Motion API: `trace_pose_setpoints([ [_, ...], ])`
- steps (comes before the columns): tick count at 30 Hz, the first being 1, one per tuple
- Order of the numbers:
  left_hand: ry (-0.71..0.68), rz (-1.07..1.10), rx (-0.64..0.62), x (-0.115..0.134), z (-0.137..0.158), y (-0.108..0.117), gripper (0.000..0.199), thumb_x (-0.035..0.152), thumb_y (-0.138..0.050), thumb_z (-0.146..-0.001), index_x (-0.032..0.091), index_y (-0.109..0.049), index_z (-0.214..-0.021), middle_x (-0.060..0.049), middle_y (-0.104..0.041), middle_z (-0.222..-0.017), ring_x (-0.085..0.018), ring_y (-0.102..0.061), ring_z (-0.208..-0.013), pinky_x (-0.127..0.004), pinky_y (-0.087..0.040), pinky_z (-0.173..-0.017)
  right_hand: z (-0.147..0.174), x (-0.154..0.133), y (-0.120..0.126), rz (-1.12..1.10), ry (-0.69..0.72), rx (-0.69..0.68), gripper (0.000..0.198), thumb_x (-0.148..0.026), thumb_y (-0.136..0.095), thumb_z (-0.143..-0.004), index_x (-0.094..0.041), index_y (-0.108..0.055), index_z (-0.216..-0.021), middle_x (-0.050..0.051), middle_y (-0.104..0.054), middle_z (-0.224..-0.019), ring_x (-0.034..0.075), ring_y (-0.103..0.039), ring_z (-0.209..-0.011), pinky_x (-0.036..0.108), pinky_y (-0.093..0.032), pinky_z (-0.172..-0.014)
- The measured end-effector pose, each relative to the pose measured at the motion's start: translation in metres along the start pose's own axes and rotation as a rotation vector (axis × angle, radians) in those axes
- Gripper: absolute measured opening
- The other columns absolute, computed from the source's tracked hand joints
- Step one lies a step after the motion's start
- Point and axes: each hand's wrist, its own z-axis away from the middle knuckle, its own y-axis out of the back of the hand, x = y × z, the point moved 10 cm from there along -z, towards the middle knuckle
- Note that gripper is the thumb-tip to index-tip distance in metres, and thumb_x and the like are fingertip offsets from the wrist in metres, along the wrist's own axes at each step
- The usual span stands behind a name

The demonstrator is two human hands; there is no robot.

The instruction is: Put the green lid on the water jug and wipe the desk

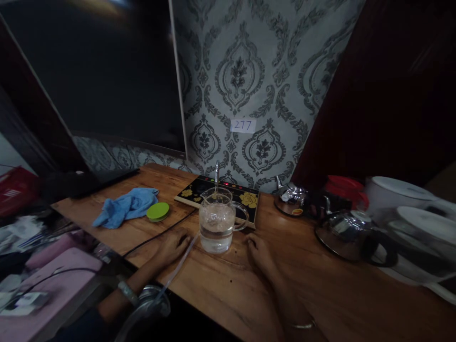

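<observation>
- The glass jug (217,232) stands on the counter (231,294), in front of the black electric stove (248,199), with its open mouth below the metal spout (216,172).
- Water seems to run from the spout into the jug, and the surface looks disturbed; for this step, I judge it is best to leave the jug exactly under the stream.
- The level should be watched with attention, and the water is better stopped some way below the rim (a full jug is heavy and spills easily).
- If the jug must be moved, the handle on its right side gives, in my opinion, the safest hold.
- The left hand (178,242) rests palm down beside the jug, near the clear tube (181,259); its fingers are loosely bent and appear to hold nothing, but whether they touch the tube I cannot tell.
- The right hand (259,249) lies on the other side, its fingers relaxed, slightly curled and without any grip, apart from the handle.
</observation>
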Motion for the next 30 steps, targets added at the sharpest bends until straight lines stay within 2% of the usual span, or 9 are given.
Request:
trace_pose_setpoints([
  [16, -0.002, 0.003, 0.011, 0.0011, -0.0015, 0.0025, 0.024, 0.029, -0.042, -0.087, 0.02, -0.053, -0.067, -0.003, -0.062, -0.069, -0.018, -0.058, -0.067, -0.029, -0.043, -0.064, -0.0017, 0.0029, -0.0033, -0.039, 0.021, 0.014, 0.027, -0.022, -0.038, -0.074, -0.02, -0.065, -0.074, 0.005, -0.069, -0.077, 0.021, -0.064, -0.077, 0.028, -0.047, -0.071],
  [30, -0.02, 0.014, -0.013, -0.0014, -0.0018, -0.002, 0.026, 0.03, -0.039, -0.088, 0.02, -0.056, -0.071, -0.005, -0.064, -0.073, -0.019, -0.059, -0.069, -0.029, -0.043, -0.065, -0.0007, -0.0028, -0.0003, -0.044, 0.008, 0.005, 0.026, -0.024, -0.039, -0.074, -0.02, -0.064, -0.074, 0.006, -0.069, -0.078, 0.022, -0.064, -0.078, 0.028, -0.047, -0.072],
])
